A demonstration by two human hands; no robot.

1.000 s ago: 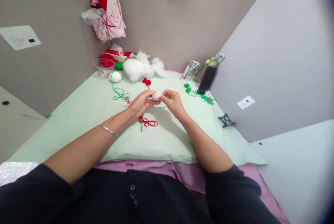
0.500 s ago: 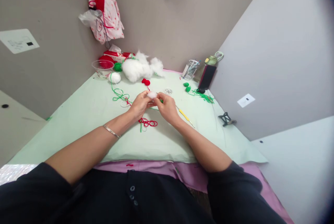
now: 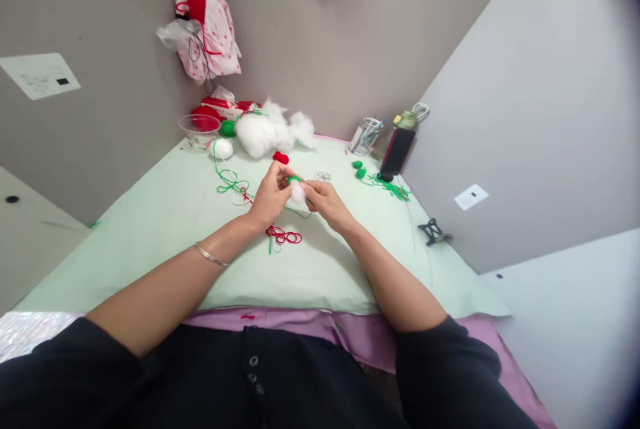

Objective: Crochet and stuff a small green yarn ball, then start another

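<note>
Green piece (image 3: 294, 179) now behind fluff (image 3: 297, 193), mint cloth (image 3: 300, 279) below, grey wall (image 3: 380, 29) beyond.

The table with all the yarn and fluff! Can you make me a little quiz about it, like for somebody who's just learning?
1. Between the left hand and the right hand, what colour is the small piece right by the tuft of fluff?
A) red
B) green
C) black

2. True or false: the bracelet is on the left arm.

3. Which lies nearer the person's body: the tangled red yarn or the big white fluff pile?

Key: 1: B, green. 2: True. 3: The tangled red yarn.
</note>
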